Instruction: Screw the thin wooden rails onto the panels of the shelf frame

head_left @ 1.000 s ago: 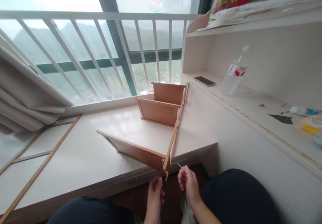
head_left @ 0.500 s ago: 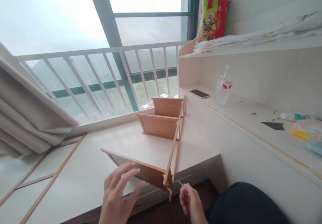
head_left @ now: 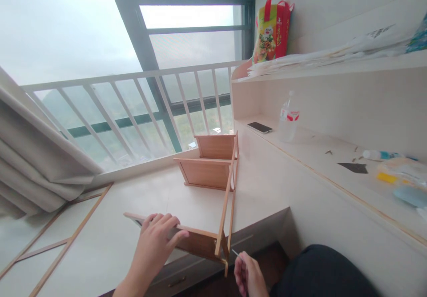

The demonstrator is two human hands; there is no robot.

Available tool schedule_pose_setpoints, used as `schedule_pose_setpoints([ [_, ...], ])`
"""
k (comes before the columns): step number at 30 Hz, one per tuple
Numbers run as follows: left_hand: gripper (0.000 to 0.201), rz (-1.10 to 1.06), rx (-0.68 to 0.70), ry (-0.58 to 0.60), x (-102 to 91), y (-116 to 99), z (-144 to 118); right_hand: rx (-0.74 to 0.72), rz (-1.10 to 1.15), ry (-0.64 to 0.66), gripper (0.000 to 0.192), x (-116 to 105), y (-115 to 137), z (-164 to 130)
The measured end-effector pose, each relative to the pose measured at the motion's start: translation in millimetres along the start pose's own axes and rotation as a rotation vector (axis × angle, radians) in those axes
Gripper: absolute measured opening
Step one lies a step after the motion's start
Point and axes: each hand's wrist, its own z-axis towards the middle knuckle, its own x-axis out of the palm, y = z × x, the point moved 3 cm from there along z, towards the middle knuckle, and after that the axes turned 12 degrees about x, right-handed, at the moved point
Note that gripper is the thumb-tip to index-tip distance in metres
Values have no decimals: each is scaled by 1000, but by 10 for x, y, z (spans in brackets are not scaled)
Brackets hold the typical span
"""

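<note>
Wood unit: at your 12 o'clock on the white desk (head_left: 135, 194). Near panel (head_left: 202, 244), middle panel (head_left: 207, 174) and far panel (head_left: 216, 146) run toward 9 from a pair of slim rails (head_left: 224, 208). Probably turned this way to keep the rail side near your right hand.
Left hand (head_left: 155, 239): your grip is closed over the near panel's top edge, fingers over the far side, thumb on your side. Likely steadying that panel.
Right hand (head_left: 248, 272): your grip is narrow, holding a thin rod (head_left: 235, 253), slim end out toward 11. Probably held so to leave the tip free for aiming.
Rod tip: just beside the rails' near end; touching or not, can't tell.
Near corner: pokes past the desk's front edge, likely so you can get at it from below and from 3.
Left-hand room: bare desk between near and middle panels, more toward the loose frame (head_left: 78, 230) at 10.
Right-hand room: gap between that corner and your knee (head_left: 320, 270) at 3; desk edge rises toward 1.
Far limit: far panel sits near the railing (head_left: 113, 78) at 12.
Shelf (head_left: 310, 152): phone (head_left: 259, 128) and bottle (head_left: 288, 126) at 1, well apart from both hands.
</note>
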Motion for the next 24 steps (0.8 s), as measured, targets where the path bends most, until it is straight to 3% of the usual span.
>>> schedule_pose_setpoints([
  [8,33,31,-62,-40,-51,-237,-103,35,-9,5,67,36,137,-144],
  [17,43,69,-116,-76,-89,-425,-239,46,63,61,65,68,80,-173],
  [24,38,90,-154,-77,-108,-566,-318,41,98,48,67,54,117,-182],
])
